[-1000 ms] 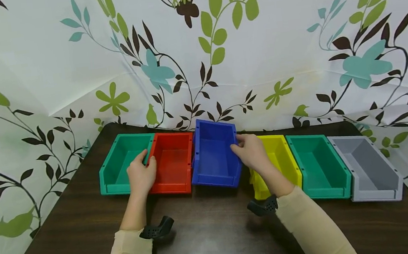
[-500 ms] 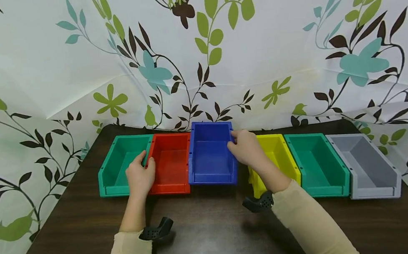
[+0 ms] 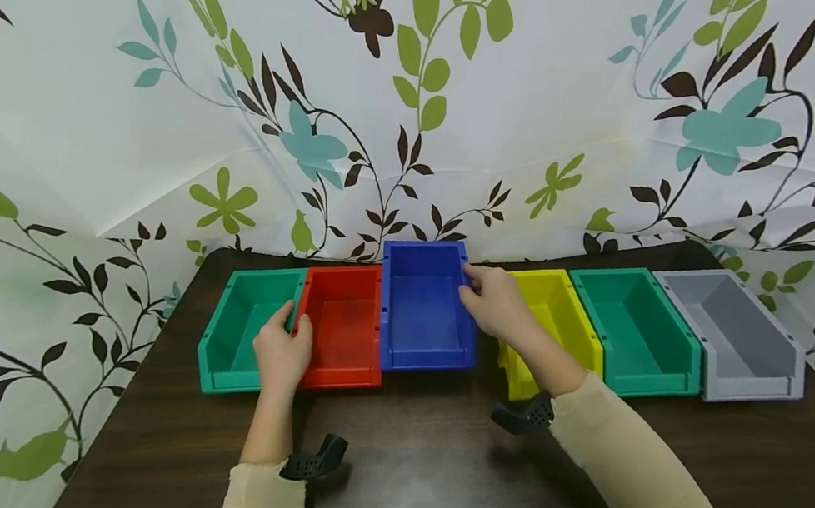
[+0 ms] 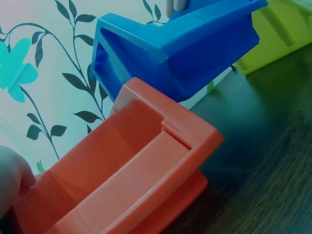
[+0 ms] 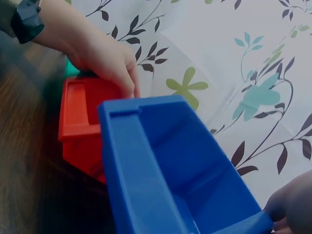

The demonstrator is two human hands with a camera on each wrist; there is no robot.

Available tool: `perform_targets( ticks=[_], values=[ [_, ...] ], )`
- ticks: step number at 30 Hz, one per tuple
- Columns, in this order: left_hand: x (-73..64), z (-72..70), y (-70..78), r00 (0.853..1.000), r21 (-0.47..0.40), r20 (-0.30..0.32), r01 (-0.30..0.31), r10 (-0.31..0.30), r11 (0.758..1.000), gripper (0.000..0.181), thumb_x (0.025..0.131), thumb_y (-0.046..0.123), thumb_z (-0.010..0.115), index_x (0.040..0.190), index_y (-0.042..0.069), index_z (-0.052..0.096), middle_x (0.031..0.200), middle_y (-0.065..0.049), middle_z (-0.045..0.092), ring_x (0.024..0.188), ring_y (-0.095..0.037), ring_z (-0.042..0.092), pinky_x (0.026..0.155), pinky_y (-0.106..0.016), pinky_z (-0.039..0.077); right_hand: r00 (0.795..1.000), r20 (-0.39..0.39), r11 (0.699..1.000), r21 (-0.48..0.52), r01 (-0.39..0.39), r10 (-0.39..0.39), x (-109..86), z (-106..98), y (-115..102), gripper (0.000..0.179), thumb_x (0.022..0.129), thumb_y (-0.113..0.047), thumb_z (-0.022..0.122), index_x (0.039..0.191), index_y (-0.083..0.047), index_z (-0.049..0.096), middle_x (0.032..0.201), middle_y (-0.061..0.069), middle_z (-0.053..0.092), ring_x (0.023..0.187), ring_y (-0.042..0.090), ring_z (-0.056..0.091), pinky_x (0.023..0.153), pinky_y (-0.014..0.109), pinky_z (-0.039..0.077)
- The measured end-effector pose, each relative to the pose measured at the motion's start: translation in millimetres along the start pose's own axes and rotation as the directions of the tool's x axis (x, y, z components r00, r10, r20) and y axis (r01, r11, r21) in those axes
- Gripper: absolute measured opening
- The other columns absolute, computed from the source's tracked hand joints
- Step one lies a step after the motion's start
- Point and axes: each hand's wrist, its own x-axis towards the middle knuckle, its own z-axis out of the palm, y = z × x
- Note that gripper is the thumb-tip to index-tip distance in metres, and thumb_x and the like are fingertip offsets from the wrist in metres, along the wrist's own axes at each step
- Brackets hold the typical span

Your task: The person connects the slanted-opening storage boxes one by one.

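While our left hand [image 3: 283, 356] pinched the red bin [image 3: 344, 328], our right hand [image 3: 498, 308] pinched the blue bin [image 3: 425, 311] alongside; a steady, level hold seemed best.

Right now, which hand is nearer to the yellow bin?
Right. The right hand grips the blue bin, its wrist overlapping the yellow bin in the head view. The left hand is farther away, beyond the blue bin, at the red bin.
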Motion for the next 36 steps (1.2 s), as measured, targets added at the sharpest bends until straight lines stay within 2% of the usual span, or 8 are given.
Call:
perform_targets(
  ticks=[9,13,15,19,23,27,32,36],
  values=[
    [1.3,1.0,0.7,1.000,0.006,-0.020,-0.022,0.022,1.000,0.046,0.094,0.017,0.052,0.135,-0.003,0.048,0.136,-0.022,0.051,0.123,-0.040,0.050,0.097,-0.054,0.045,0.998,0.044,0.999,-0.008,-0.048,0.048,6.2,2,7,0.047,0.092,-0.015,0.054,0.134,0.005,0.048,0.100,0.023,0.068,0.048,0.016,0.046,0.046,0.026,0.042],
    [0.8,2.5,1.9,0.999,0.014,-0.018,-0.039,0.040,0.999,0.046,0.094,0.017,0.053,0.135,-0.004,0.049,0.136,-0.023,0.052,0.122,-0.040,0.050,0.098,-0.054,0.044,0.993,0.076,0.993,-0.079,-0.085,0.091,4.5,6,2,0.066,0.093,-0.038,0.054,0.142,0.004,0.037,0.129,0.024,0.057,0.100,0.028,0.065,0.085,0.041,0.054],
    [0.1,3.9,2.1,0.999,0.015,-0.013,-0.047,0.047,0.999,0.047,0.094,0.017,0.053,0.135,-0.004,0.049,0.136,-0.022,0.052,0.122,-0.039,0.051,0.097,-0.053,0.045,0.990,0.083,0.989,-0.105,-0.101,0.110,2.8,11,-2,0.084,0.088,-0.055,0.054,0.147,0.000,0.029,0.148,0.020,0.037,0.129,0.033,0.047,0.103,0.049,0.041],
    [-1.1,6.6,1.8,0.999,0.015,0.001,-0.052,0.052,0.999,0.047,0.094,0.018,0.053,0.136,-0.003,0.048,0.136,-0.022,0.051,0.122,-0.039,0.051,0.097,-0.053,0.045,0.989,0.087,0.982,-0.161,-0.102,0.117,-0.5,23,-14,0.111,0.071,-0.078,0.054,0.153,-0.015,0.015,0.158,0.017,0.011,0.140,0.041,0.027,0.105,0.060,0.033],
    [-1.3,6.9,2.0,0.999,0.018,-0.008,-0.048,0.048,0.999,0.047,0.094,0.018,0.054,0.135,-0.004,0.049,0.135,-0.022,0.052,0.121,-0.038,0.051,0.097,-0.052,0.046,0.995,0.081,0.944,-0.328,-0.033,0.063,-2.6,32,-22,0.120,0.059,-0.088,0.052,0.153,-0.022,0.017,0.160,0.014,0.003,0.141,0.045,0.019,0.103,0.063,0.033],
    [-1.1,5.7,3.8,0.999,0.028,-0.010,-0.048,0.049,0.998,0.047,0.094,0.018,0.053,0.135,-0.004,0.048,0.136,-0.022,0.052,0.122,-0.039,0.051,0.097,-0.053,0.045,0.991,0.122,0.877,-0.468,0.109,-0.058,-4.2,36,-23,0.110,0.066,-0.087,0.045,0.152,-0.024,0.019,0.160,0.008,0.009,0.145,0.040,0.011,0.112,0.061,0.018],
    [-2.0,4.7,6.2,0.999,0.031,-0.012,-0.046,0.046,0.998,0.047,0.094,0.017,0.053,0.135,-0.004,0.048,0.136,-0.023,0.051,0.122,-0.039,0.051,0.097,-0.054,0.044,0.910,0.261,0.821,-0.400,0.407,-0.323,-5.5,40,-25,0.074,0.089,-0.061,0.047,0.149,-0.022,0.030,0.157,0.000,0.022,0.147,0.027,0.014,0.115,0.060,0.006],
    [-3.1,5.4,5.5,0.999,0.030,0.005,-0.035,0.035,0.999,0.047,0.094,0.018,0.052,0.136,-0.004,0.047,0.138,-0.022,0.050,0.124,-0.039,0.049,0.098,-0.053,0.044,0.866,0.308,0.831,-0.285,0.478,-0.393,-7.8,45,-26,0.065,0.092,-0.047,0.054,0.146,-0.013,0.037,0.154,0.003,0.031,0.145,0.022,0.023,0.115,0.053,0.016]
  ],
)
